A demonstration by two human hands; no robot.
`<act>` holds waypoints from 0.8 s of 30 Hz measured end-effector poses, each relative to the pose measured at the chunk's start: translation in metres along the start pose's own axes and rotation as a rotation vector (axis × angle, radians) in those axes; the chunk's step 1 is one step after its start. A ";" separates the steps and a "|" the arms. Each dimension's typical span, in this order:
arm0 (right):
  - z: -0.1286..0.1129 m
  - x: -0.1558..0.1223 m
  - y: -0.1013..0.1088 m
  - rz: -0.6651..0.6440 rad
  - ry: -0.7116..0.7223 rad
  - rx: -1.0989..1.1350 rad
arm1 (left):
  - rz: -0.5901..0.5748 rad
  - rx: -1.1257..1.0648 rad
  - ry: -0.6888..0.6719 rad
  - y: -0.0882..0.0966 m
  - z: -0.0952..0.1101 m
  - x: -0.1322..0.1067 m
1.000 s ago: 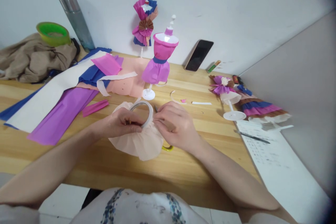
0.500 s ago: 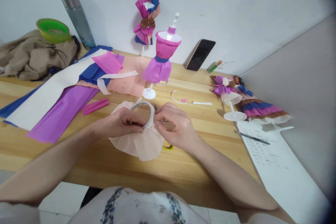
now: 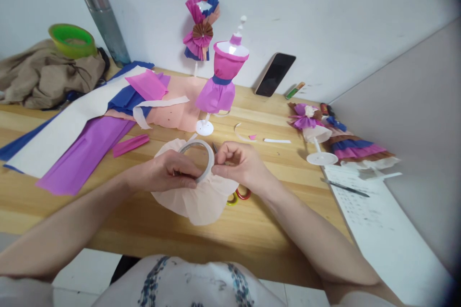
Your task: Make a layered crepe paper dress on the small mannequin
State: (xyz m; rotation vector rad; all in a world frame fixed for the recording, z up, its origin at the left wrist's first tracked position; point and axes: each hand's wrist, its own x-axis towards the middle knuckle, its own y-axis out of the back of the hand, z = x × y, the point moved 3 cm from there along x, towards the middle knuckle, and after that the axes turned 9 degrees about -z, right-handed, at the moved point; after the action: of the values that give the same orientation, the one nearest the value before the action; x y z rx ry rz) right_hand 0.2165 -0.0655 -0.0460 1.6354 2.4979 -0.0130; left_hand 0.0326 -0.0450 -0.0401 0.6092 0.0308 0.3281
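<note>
My left hand (image 3: pixel 172 171) grips a roll of tape (image 3: pixel 210 157), fingers through its hole and thumb on the near side. Pale cream crepe paper (image 3: pixel 196 205) spreads in gathered folds around the roll. My right hand (image 3: pixel 243 168) pinches at the right edge of the roll, where the paper's gathers meet it; its fingertips partly hide what they hold. Below that hand lie scissors with yellow and red handles (image 3: pixel 244 194), their middle covered by the paper and hand. A small dress form in a pink and purple paper dress (image 3: pixel 223 69) stands just beyond.
Crepe paper sheets (image 3: pixel 86 153) cover the left of the table. Another dressed form (image 3: pixel 201 29) is by the wall, near a leaning phone (image 3: pixel 275 75). More dressed forms (image 3: pixel 322 158) are at right beside a pen (image 3: pixel 347 188). A bottle (image 3: pixel 108 24) stands back left.
My right hand has shifted slightly up and its fingers have moved along the roll's edge. More of the cream paper and the red scissor handle now show beneath it.
</note>
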 end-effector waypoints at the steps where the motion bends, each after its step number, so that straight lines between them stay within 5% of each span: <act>1: 0.004 0.002 0.000 -0.027 -0.021 0.079 | 0.003 0.021 -0.017 0.000 0.002 0.000; 9: 0.013 0.006 0.004 -0.232 -0.108 0.426 | 0.056 -0.026 -0.037 0.002 0.004 -0.001; 24: 0.022 0.008 0.008 -0.278 -0.095 0.520 | 0.228 -0.656 0.010 0.007 -0.015 -0.007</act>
State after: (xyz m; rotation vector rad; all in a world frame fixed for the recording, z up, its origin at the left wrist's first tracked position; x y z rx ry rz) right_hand 0.2235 -0.0564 -0.0679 1.3665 2.7720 -0.8115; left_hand 0.0218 -0.0342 -0.0489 -0.0420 -0.1343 0.5319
